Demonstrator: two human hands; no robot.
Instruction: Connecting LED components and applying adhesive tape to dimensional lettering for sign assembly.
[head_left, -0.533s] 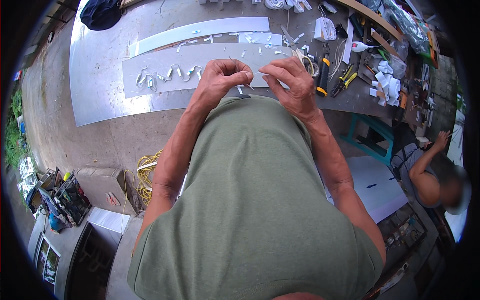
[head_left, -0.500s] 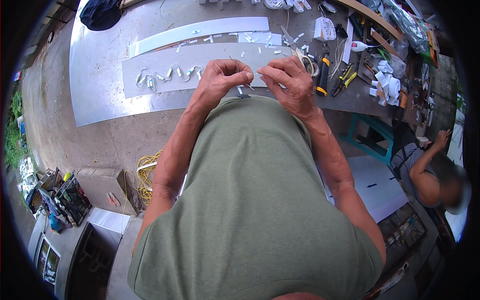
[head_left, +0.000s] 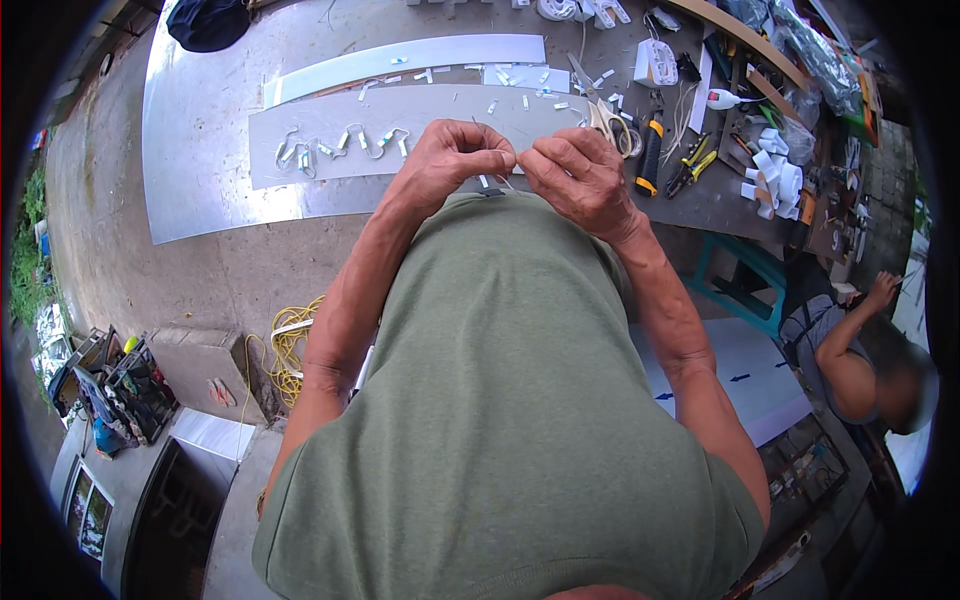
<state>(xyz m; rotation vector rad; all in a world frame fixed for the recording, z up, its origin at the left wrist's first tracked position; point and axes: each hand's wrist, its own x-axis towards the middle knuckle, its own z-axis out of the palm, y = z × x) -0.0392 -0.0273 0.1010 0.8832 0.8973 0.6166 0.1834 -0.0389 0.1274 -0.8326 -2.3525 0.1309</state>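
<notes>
Over the near edge of the worktop (head_left: 205, 150), just beyond the front of the green shirt (head_left: 480, 350), two bare hands come together at their fingertips. The left hand (head_left: 452, 166) pinches a thin strand (head_left: 508, 183) between thumb and forefinger; a pale end pokes out below. Such a fine thing probably calls for fingertips rather than the whole fist. The right hand (head_left: 585, 178) sits just beside it, fingers curled inward, but its own knuckles hide the tips, so I can't make out whether it grips the strand too. Held this close to the body, the strand is likely easier to see and steady.

Left of the hands, a chain of small white modules (head_left: 303, 160) lies zigzag on a grey strip (head_left: 300, 120), its wires looped, perhaps to save room. A long white strip (head_left: 440, 56) lies beyond. Scissors (head_left: 603, 116), a black-and-yellow knife (head_left: 650, 150) and yellow-handled pliers (head_left: 694, 170) lie near the right hand, apparently placed for easy reach, with crumpled white tape (head_left: 785, 182) farther right.
</notes>
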